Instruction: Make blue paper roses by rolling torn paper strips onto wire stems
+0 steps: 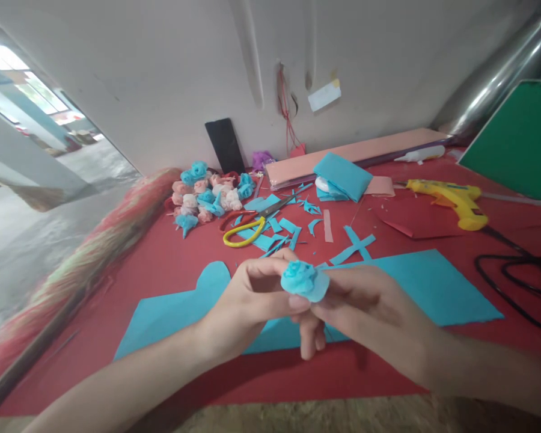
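A small blue crepe paper flower (303, 279) is held up in front of me, between both hands. My left hand (247, 294) pinches its base, with the thumb at the front. My right hand (369, 300) grips the flower's right side, where a paler petal flares outward. Some fingertips are hidden behind the bloom. Beneath the hands lies a long sheet of blue crepe paper (171, 319), with a rounded blue piece (215, 276) at its upper left edge.
Scissors (252, 225) with a red and a yellow handle lie among blue paper scraps (293, 228). Finished pink, white and blue paper flowers (207, 195) are heaped at the left back. A yellow glue gun (455, 198) with a black cord (514, 270) rests at right, near folded blue paper (342, 174).
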`<state>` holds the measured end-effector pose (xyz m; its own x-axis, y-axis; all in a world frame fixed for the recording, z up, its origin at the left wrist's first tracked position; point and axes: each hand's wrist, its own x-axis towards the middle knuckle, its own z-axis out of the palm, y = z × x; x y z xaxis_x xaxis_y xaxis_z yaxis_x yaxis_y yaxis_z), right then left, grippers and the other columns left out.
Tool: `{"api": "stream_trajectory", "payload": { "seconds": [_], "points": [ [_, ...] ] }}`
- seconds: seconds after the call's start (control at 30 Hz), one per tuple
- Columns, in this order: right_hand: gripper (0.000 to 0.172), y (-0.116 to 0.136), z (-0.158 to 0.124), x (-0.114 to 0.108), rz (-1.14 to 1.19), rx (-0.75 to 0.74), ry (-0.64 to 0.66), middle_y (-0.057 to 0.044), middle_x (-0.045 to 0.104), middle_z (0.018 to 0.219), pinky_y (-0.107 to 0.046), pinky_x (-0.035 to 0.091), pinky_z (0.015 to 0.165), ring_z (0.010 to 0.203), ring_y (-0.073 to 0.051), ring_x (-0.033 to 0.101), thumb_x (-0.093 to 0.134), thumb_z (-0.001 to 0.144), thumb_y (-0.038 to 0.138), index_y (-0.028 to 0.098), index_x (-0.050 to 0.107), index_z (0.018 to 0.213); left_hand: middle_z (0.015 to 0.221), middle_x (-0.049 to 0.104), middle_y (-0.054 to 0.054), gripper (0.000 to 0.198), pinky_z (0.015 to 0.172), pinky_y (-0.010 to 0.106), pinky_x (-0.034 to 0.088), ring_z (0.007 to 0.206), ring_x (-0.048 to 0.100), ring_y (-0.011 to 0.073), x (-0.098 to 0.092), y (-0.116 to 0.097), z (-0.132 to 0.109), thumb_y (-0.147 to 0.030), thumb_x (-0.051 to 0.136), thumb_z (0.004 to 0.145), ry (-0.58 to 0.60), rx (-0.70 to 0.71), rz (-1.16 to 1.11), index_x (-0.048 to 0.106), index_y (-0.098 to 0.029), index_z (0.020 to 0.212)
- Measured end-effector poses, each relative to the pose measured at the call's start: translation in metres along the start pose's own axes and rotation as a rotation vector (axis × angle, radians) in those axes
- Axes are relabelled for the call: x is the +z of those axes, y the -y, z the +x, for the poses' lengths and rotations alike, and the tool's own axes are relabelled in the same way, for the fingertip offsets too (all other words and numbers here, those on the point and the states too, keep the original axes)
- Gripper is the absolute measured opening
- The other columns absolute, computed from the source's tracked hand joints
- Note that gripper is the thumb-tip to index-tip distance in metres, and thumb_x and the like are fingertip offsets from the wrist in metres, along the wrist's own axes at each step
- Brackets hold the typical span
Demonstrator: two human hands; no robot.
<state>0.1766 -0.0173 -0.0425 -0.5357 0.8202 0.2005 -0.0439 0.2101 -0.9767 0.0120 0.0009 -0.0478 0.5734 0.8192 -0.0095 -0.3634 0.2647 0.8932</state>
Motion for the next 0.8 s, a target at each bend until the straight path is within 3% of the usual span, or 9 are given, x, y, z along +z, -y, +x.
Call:
{"api": "stream_trajectory", "payload": {
  "seconds": [0.07,0.2,0.37,0.47,0.63,0.8],
  "points": [
    [0.02,-0.0008,-0.0005,-0.0011,-0.166,-0.068,-0.026,0.003,0.066,0.066,-0.016,0.05,0.057,0.058,-0.008,0.06,0.048,0.088,0.01,0.018,0.061,0.076,0.07,0.052,-0.004,0.008,0.049,0.025,0.053,0.043,0.059,0.0081,0.0001,-0.0003,-0.0001,-0.023,0.076,0.069,-0.01,0.02,0.001,0.07,-0.019,0.069],
    [0.011,-0.0031,0.0011,-0.0034,-0.549,-0.339,-0.104,0.004,0.064,0.064,-0.017,0.046,0.053,0.056,-0.009,0.059,0.054,0.086,0.012,0.019,0.061,0.081,0.072,0.055,-0.002,0.008,0.058,0.02,0.051,0.059,0.056,0.0078,0.0029,-0.0029,-0.0019,-0.019,0.078,0.067,-0.123,0.093,0.097,0.071,-0.018,0.069],
    [0.025,-0.0055,0.0066,-0.0054,-0.738,-0.556,-0.192,0.0,0.071,0.068,-0.016,0.046,0.057,0.059,-0.009,0.065,0.043,0.097,0.016,0.015,0.062,0.081,0.069,0.057,-0.003,0.009,0.06,0.014,0.048,0.066,0.054,0.0072,0.0048,-0.0036,-0.0033,-0.016,0.079,0.067,-0.157,0.143,0.119,0.071,-0.019,0.067],
    [0.026,-0.004,0.008,-0.0066,-0.724,-0.521,-0.186,0.002,0.069,0.065,-0.016,0.046,0.053,0.054,-0.008,0.063,0.044,0.096,0.017,0.017,0.062,0.077,0.067,0.056,-0.003,0.007,0.058,0.017,0.049,0.061,0.055,0.0076,0.0025,-0.003,-0.003,-0.015,0.077,0.07,-0.154,0.132,0.102,0.071,-0.018,0.069],
    [0.028,0.0001,0.0078,-0.0093,-0.563,-0.276,-0.127,0.004,0.067,0.058,-0.014,0.046,0.051,0.049,-0.007,0.062,0.05,0.092,0.014,0.017,0.064,0.068,0.067,0.061,-0.001,0.009,0.056,0.026,0.052,0.059,0.059,0.0127,0.0,-0.0033,-0.0022,-0.026,0.076,0.072,-0.166,0.108,0.105,0.072,-0.017,0.071],
    [0.032,-0.0028,0.0067,-0.0074,-0.499,-0.185,-0.133,0.004,0.065,0.054,-0.015,0.045,0.046,0.046,-0.007,0.06,0.051,0.092,0.018,0.017,0.063,0.062,0.068,0.061,0.0,0.011,0.054,0.024,0.052,0.061,0.059,0.0127,0.002,-0.0014,-0.0039,-0.025,0.076,0.072,-0.187,0.092,0.111,0.07,-0.016,0.072]
  ]
}}
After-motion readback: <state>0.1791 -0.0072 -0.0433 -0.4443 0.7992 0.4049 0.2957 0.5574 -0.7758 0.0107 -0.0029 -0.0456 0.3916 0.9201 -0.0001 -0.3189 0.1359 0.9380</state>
